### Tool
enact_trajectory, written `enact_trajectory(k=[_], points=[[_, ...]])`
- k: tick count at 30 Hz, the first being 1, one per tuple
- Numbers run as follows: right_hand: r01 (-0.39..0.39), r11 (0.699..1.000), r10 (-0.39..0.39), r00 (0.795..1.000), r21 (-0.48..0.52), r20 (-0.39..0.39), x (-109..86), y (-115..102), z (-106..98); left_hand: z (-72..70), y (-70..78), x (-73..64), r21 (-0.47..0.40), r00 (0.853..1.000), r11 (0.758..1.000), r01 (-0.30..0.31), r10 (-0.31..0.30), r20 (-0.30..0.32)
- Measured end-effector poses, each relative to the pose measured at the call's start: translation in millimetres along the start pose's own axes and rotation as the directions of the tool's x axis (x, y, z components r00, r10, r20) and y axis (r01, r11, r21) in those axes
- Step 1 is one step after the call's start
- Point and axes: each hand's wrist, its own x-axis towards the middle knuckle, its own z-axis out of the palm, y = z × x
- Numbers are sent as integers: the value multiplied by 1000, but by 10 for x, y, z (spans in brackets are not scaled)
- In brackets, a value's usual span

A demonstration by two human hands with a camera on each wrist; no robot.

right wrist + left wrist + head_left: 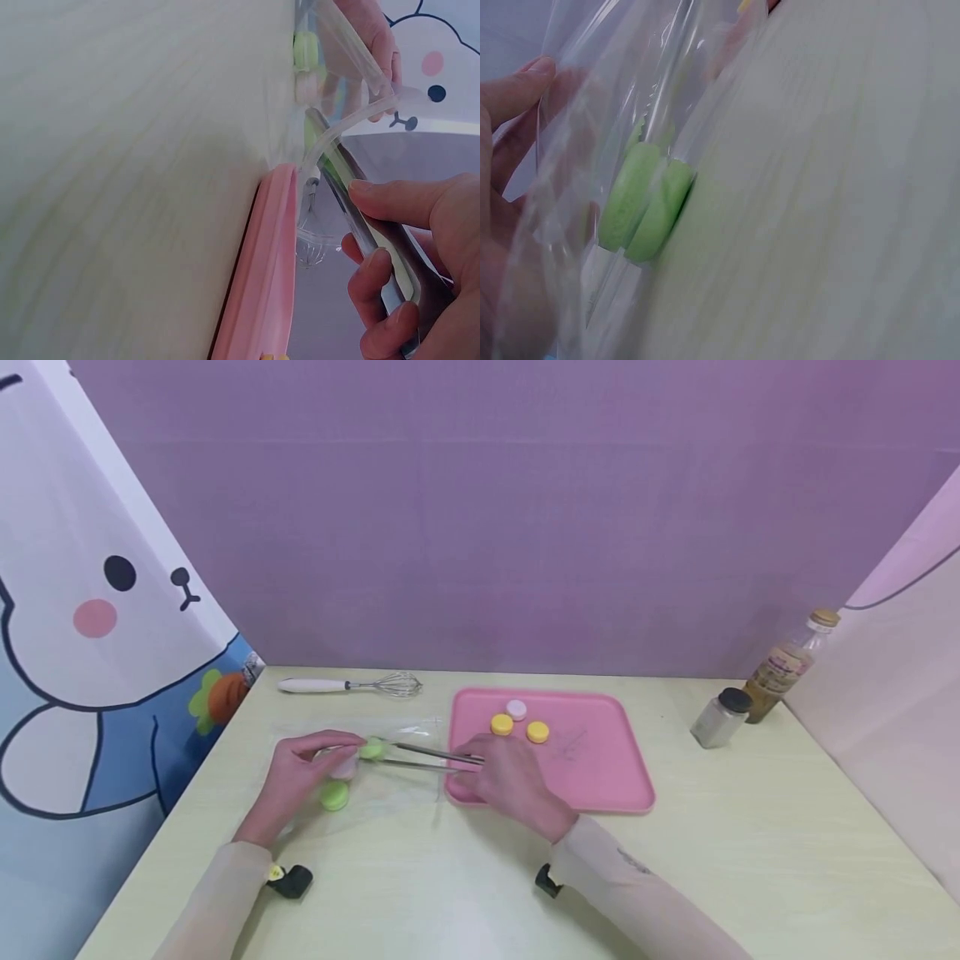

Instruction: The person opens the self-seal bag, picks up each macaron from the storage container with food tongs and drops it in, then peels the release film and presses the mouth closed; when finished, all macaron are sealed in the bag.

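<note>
My left hand [296, 777] pinches the upper edge of a clear plastic bag [408, 793], which lies left of the pink tray. Metal tongs [382, 251] are gripped in my right hand [513, 781], above the tray's left edge. Their tips reach through the bag's mouth, with a green macaron [372, 748] at them. Farther in, another green macaron [334, 795] and a pale pink macaron [345, 767] lie in the bag, the pink one partly hidden by my left fingers. The left wrist view shows a green macaron [649, 202] through the film.
On the pink tray [600, 768] lie two yellow macarons [537, 732] and one pale pink macaron [516, 709]. A whisk [348, 685] lies behind the bag. A black-capped jar [722, 718] and a corked bottle [787, 668] stand at the right. A purple cloth [487, 527] hangs behind the table.
</note>
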Motion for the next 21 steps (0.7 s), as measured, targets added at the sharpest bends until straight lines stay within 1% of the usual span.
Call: enact_trajectory(k=[4,7,14,21], points=[[6,1000,-6,1000,-2,-2,29,-10,22,-1,23,-1,5,1000,1000,7,-7,1],[-4,1000,4,1000,14,8,56,-19,36,3,30,1,-8,1000,1000,12,-12,4],[-13,1000,13,1000,7,0,112,-50,80,0,18,9,-6,1000,1000,-8,8,5],[-48,999,48,999,14,11,161,-95,122,-4,4,1,-17,1000,1000,-10,10,5]])
